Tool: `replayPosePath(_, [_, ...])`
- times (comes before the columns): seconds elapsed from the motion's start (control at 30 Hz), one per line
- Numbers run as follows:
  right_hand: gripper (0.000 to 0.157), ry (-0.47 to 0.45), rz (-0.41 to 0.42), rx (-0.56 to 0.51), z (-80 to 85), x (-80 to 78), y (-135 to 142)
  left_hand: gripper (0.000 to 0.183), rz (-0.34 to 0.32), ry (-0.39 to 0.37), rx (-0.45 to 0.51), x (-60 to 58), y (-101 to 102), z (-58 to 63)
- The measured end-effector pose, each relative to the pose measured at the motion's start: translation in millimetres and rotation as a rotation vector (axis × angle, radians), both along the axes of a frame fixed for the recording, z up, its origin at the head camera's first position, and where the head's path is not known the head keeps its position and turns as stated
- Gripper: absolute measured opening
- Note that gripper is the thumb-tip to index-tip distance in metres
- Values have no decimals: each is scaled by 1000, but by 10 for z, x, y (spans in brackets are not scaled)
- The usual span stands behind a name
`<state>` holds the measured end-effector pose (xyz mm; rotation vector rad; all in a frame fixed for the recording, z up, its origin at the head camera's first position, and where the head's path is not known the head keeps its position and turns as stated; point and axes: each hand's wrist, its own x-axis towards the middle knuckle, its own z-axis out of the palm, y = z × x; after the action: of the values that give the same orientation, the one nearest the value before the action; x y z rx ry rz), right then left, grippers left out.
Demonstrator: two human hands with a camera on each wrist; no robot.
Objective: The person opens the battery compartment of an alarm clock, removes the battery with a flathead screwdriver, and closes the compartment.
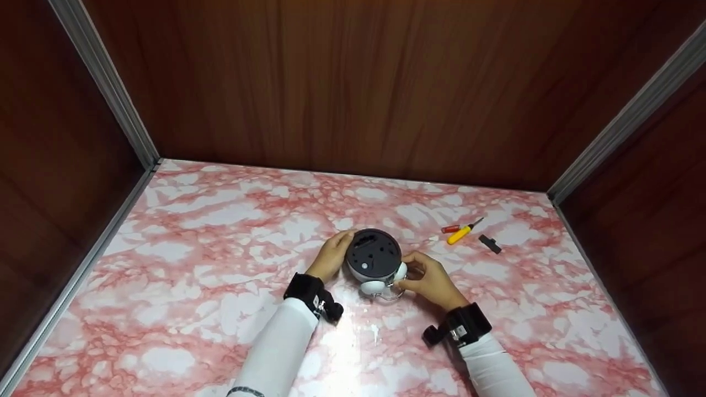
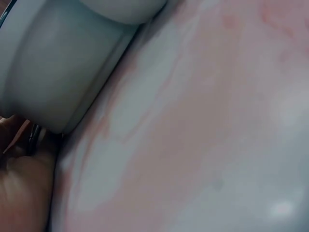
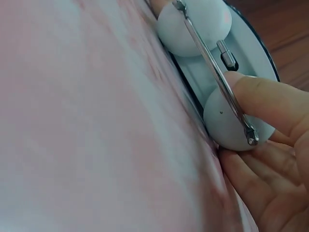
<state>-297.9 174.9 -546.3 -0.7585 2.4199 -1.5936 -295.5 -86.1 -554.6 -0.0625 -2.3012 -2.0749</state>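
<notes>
A white twin-bell alarm clock (image 1: 380, 256) lies face down, its black back upward with an opening near the top. My left hand (image 1: 330, 258) grips the clock's left side. At the lower right, my right hand (image 1: 433, 281) grips one of the two white bells, thumb on top and fingers beneath. In the right wrist view, both bells show, the far bell (image 3: 193, 26) and the held bell (image 3: 227, 118), with a metal handle (image 3: 212, 65) arching across them and a small hammer (image 3: 227, 55) between. The left wrist view shows the clock's white side wall (image 2: 63, 63) close to the tabletop.
To the right of the clock lie a yellow-handled screwdriver (image 1: 460, 235), a small red item (image 1: 450, 229) and a black battery cover (image 1: 490, 243). The tabletop (image 1: 193, 264) has a red-and-white marbled pattern. Brown wood-look panels (image 1: 353, 82) enclose its back and sides.
</notes>
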Motion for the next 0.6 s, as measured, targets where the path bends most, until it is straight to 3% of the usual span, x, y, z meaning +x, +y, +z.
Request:
replayPosePath(0.2, [36, 44, -66, -4, -16, 118, -108, 47, 22, -12, 3, 10, 4, 15])
replayPosePath(0.4, [37, 109, -71, -17, -14, 219, -209, 44, 32, -27, 77, 16, 29, 21])
replayPosePath(0.6, [37, 135, -130, -24, -19, 274, -268, 40, 17, 33, 56, 32, 48, 17])
